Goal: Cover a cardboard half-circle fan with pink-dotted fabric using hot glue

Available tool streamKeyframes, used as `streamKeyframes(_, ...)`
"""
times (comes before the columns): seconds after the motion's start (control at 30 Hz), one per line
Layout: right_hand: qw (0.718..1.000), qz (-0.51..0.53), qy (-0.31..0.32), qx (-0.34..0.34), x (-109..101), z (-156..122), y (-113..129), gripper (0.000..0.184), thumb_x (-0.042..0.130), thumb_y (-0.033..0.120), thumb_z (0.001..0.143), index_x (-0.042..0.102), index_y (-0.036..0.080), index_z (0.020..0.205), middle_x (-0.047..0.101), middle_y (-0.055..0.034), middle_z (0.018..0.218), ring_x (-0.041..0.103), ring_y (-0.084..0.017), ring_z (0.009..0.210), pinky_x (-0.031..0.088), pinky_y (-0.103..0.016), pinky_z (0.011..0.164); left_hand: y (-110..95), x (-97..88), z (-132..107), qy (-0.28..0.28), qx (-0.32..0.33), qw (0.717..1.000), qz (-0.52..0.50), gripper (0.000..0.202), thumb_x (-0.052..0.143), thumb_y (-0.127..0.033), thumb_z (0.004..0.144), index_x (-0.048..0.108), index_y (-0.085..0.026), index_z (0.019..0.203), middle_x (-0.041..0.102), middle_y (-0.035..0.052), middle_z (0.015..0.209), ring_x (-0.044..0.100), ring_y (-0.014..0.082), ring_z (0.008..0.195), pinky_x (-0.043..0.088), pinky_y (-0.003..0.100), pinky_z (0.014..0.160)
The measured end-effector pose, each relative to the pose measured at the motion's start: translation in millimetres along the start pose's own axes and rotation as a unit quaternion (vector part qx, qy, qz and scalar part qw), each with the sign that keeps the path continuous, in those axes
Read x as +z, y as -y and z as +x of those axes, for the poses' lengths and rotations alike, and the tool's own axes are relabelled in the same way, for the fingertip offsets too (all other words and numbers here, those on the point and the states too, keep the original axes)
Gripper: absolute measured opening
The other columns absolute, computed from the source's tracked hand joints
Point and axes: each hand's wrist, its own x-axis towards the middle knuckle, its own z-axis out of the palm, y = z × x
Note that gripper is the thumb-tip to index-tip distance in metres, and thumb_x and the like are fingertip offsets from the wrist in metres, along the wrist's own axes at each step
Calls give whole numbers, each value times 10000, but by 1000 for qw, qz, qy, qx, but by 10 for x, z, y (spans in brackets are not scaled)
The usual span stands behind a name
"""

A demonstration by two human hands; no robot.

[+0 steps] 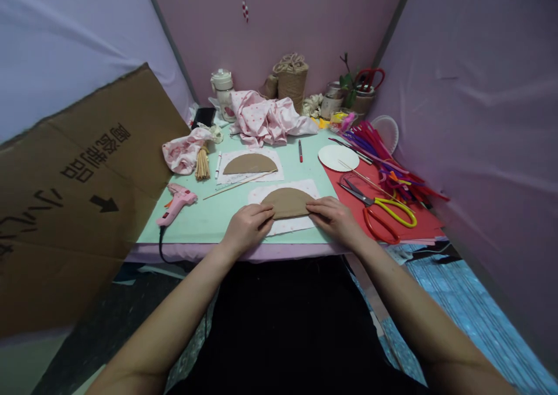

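Note:
A brown cardboard half-disc (288,200) lies on a white spotted fabric piece (288,225) near the table's front edge. My left hand (247,226) rests on the half-disc's left corner with its fingers curled and pressed down. My right hand (333,216) presses the right corner the same way. A second brown half-disc (250,163) lies on another white fabric piece (224,177) further back. A thin wooden stick (238,185) lies between the two.
A pink glue gun (175,203) lies at the left. Scissors (381,207), pipe cleaners (383,156) and a white paper plate (338,157) are on the red sheet (425,223) at right. Pink fabric (265,120), twine rolls (291,81) and jars stand behind. A large cardboard sheet (74,197) leans at the left.

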Motion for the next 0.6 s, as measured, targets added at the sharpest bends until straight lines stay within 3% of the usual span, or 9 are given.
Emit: streamKeyframes(0.6, 999, -18, -21, -19, 13, -1, 17, 149, 638, 214, 910, 756, 242, 997, 777, -78, 973, 684, -223, 905, 597, -424, 796, 9, 44, -38, -23, 13, 1000, 0, 118, 640, -184, 897, 731, -180, 972, 770, 89, 1021, 725, 199, 875, 604, 376, 806)
